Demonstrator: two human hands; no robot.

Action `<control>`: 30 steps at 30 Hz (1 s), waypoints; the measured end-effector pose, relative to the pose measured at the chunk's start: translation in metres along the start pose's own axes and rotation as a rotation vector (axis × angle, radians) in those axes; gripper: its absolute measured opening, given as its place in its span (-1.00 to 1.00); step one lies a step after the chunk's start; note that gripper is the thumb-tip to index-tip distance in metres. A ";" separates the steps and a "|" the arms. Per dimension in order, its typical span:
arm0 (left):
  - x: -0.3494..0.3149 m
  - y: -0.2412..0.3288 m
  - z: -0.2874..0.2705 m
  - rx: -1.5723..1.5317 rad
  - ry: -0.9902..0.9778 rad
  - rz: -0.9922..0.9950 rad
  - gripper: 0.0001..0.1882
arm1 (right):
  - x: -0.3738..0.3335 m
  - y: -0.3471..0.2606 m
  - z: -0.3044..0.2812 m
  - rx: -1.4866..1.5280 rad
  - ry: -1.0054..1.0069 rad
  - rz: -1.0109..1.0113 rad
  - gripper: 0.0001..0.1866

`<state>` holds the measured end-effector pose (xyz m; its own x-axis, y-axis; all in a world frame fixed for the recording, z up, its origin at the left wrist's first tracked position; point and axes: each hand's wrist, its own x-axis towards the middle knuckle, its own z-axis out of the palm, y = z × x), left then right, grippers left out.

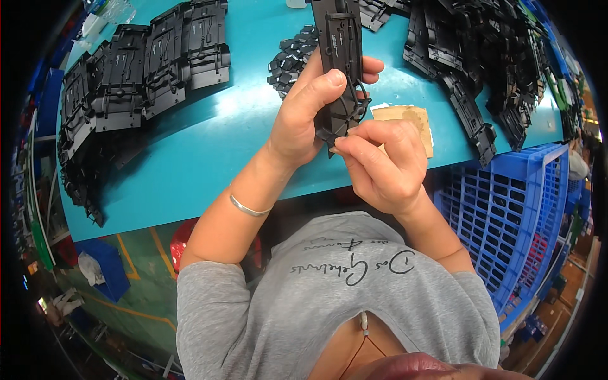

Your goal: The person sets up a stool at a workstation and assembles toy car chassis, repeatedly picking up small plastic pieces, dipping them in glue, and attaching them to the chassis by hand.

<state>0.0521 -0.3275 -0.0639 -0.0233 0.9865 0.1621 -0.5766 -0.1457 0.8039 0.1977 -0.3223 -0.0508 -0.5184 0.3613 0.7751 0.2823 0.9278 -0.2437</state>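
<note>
My left hand [303,114] is wrapped round a long black plastic panel [341,44], held up above the table's near edge with its thumb across the front. Ribs and a black cable or strap show on the panel's lower part. At the panel's lower end, my right hand [391,161] is closed in a pinch, thumb and forefinger together; what lies between the fingertips is too small to make out. Behind the left hand lies a pile of small black pieces [294,58]. Close by the right hand is a brown piece of cardboard [408,116].
Rows of similar black panels [161,57] overlap on the left of the teal table [253,164]. More are heaped at the right [456,50]. A blue plastic crate [500,215] stands against the table's near right side. A blue bin [107,269] is on the floor at left.
</note>
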 end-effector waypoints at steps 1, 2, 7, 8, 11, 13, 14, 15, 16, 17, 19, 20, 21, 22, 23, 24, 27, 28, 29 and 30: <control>0.000 0.000 0.000 0.000 0.000 -0.001 -0.37 | 0.000 0.000 -0.001 0.000 0.001 0.001 -0.77; 0.001 0.000 0.000 0.015 -0.002 0.007 -0.36 | 0.000 -0.001 -0.002 0.008 -0.036 0.019 -0.75; 0.001 0.005 -0.005 -0.023 0.001 0.038 -0.31 | 0.008 0.000 -0.011 0.094 -0.082 0.090 -0.73; 0.001 0.009 -0.006 -0.047 0.016 0.055 -0.29 | 0.012 0.004 -0.015 0.105 -0.080 0.106 -0.73; 0.006 0.029 -0.014 -0.153 0.112 0.135 -0.25 | 0.018 0.038 -0.017 0.071 -0.100 0.268 -0.79; 0.007 0.037 -0.020 -0.291 0.172 0.169 -0.26 | 0.024 0.059 -0.012 0.056 -0.250 0.387 -0.86; 0.008 0.038 -0.024 -0.350 0.182 0.186 -0.26 | 0.024 0.069 -0.006 0.012 -0.328 0.421 -0.87; 0.008 0.040 -0.029 -0.387 0.179 0.187 -0.27 | 0.026 0.075 0.000 -0.006 -0.425 0.402 -0.88; 0.009 0.039 -0.029 -0.387 0.176 0.189 -0.27 | 0.027 0.079 0.005 -0.008 -0.423 0.400 -0.88; 0.009 0.039 -0.029 -0.384 0.166 0.183 -0.27 | 0.028 0.083 0.010 -0.056 -0.532 0.380 -0.89; 0.008 0.038 -0.031 -0.351 0.161 0.176 -0.26 | 0.030 0.083 0.016 -0.056 -0.658 0.388 -0.94; 0.008 0.037 -0.030 -0.346 0.149 0.171 -0.26 | 0.032 0.083 0.016 -0.053 -0.658 0.384 -0.94; 0.008 0.037 -0.029 -0.340 0.137 0.166 -0.25 | 0.036 0.083 0.013 -0.047 -0.684 0.398 -0.94; 0.007 0.037 -0.026 -0.329 0.147 0.161 -0.25 | 0.037 0.083 0.010 -0.040 -0.710 0.411 -0.93; 0.007 0.036 -0.025 -0.337 0.134 0.155 -0.24 | 0.036 0.083 0.009 -0.036 -0.712 0.407 -0.93; 0.008 0.035 -0.025 -0.344 0.118 0.150 -0.24 | 0.035 0.084 0.007 -0.015 -0.706 0.412 -0.92; 0.007 0.031 -0.024 -0.463 0.059 0.149 -0.36 | 0.039 0.073 -0.004 0.099 -0.660 0.525 -0.89; 0.006 0.031 -0.023 -0.446 0.051 0.146 -0.35 | 0.040 0.069 -0.009 0.191 -0.619 0.636 -0.87; 0.005 0.031 -0.024 -0.446 0.053 0.147 -0.35 | 0.038 0.071 -0.014 0.256 -0.609 0.674 -0.87; 0.005 0.030 -0.022 -0.437 0.033 0.135 -0.35 | 0.030 0.076 -0.019 0.354 -0.539 0.662 -0.87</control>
<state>0.0164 -0.3248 -0.0517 -0.1439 0.9636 0.2253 -0.8570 -0.2352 0.4586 0.2194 -0.2430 -0.0352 -0.6701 0.7399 0.0597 0.4378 0.4589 -0.7731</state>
